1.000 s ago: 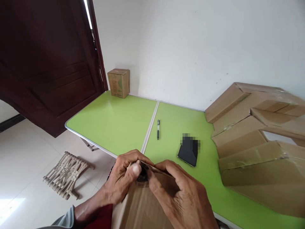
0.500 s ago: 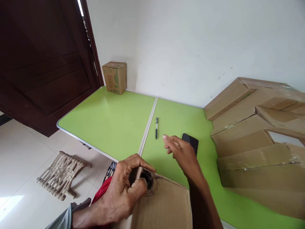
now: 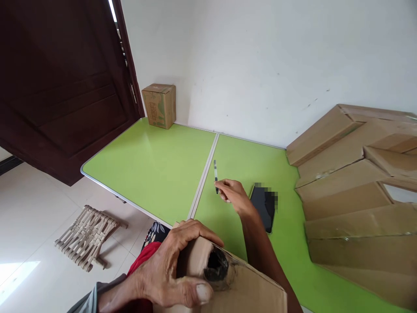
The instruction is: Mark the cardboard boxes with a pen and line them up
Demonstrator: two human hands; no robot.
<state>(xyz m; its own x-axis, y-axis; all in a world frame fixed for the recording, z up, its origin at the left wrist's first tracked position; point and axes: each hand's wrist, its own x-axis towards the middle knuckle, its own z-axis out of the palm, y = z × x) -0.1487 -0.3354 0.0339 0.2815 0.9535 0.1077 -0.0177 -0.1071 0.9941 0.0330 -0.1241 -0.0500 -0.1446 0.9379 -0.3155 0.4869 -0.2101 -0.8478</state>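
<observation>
My left hand (image 3: 172,269) grips the corner of a cardboard box (image 3: 250,295) at the bottom of the view, fingers over the top edge and thumb on the near face. Beside the thumb, a ragged, blackened hole (image 3: 216,265) opens in the box. My right hand (image 3: 235,195) reaches past the box to the green table and pinches the dark lower end of a pen (image 3: 215,169) between thumb and fingers. The pen's pale upper part sticks out toward the wall. A black phone (image 3: 263,211) lies just right of my right wrist.
Several large cardboard boxes (image 3: 352,217) lean together along the table's right side. A small printed carton (image 3: 159,106) stands at the far left corner of the green table (image 3: 146,165). A woven stool (image 3: 86,237) is on the floor at left, below a dark door (image 3: 65,87).
My right hand has moved down and left onto the pen and closed on it. My left thumb has come out of the hole and now rests on the box face.
</observation>
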